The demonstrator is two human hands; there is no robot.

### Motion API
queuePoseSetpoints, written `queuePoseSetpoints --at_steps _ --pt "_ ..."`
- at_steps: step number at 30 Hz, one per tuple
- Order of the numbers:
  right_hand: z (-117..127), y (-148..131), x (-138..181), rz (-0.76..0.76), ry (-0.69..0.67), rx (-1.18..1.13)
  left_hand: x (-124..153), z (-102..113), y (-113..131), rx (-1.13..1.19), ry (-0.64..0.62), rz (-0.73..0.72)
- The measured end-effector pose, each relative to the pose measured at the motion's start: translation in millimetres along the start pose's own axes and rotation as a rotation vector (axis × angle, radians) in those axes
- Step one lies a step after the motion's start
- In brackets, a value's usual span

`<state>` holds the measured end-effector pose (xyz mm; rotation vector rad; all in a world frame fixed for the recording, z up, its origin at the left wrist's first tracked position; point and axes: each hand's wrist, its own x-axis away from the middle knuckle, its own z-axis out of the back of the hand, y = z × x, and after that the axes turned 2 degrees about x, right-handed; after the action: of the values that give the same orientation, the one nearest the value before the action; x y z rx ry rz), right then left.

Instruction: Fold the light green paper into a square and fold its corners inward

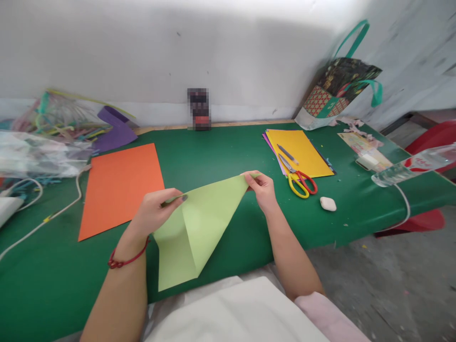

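Observation:
A light green sheet of paper [210,209] is folded over on a diagonal, with one flap lying across the rest of it. My left hand [156,209] pinches its upper left edge between thumb and fingers. At the far corner on the right, my right hand [260,187] grips the paper the same way. The sheet is held above the front of the green table, its lower end near the table edge. Close to my left hand lies an orange sheet of paper [119,190]. Scissors [299,180] with yellow and red handles rest right of my right hand.
Yellow paper [306,147] tops a stack, with a grey pen-like tool [288,154] on it. A white earbud case [328,204], a plastic bottle [416,164] and a tote bag [331,92] stand right. Purple paper [116,130], plastic bags [46,152] and a white cable [64,209] lie left.

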<state>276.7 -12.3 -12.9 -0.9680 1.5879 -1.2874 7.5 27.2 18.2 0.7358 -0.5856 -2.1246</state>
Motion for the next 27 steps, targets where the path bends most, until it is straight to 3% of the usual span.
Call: queuePoseSetpoints --at_steps 11,27 --pt "0.7 1.2 0.3 0.053 0.113 0.035 -0.4 0.0 0.4 0.010 0.015 0.005" --pt "1.6 -1.0 -0.2 -0.006 0.089 -0.092 0.0 -0.3 0.2 0.008 -0.001 -0.023"
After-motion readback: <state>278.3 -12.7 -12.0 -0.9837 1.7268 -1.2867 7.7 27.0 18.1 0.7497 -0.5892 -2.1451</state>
